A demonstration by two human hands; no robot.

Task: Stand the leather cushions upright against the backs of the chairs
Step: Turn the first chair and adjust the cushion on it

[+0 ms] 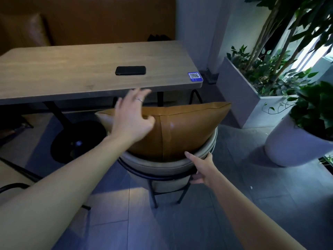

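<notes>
A tan leather cushion (183, 127) stands upright inside a round grey chair (162, 166), leaning on its curved back just in front of me. My left hand (132, 118) lies over the cushion's upper left edge with the fingers spread, a ring on one finger; the thumb presses the top seam. My right hand (201, 168) grips the rim of the chair back at its right side, thumb on top, fingers underneath. A second brown leather cushion (23, 31) stands on the bench seat beyond the table at far left.
A wooden table (72, 78) stands right behind the chair, with a black phone (130, 70) and a blue QR sticker (195, 76) on it. A grey planter (239, 94) and a white pot (292, 141) with plants stand to the right. Another chair's frame (16, 184) shows at left.
</notes>
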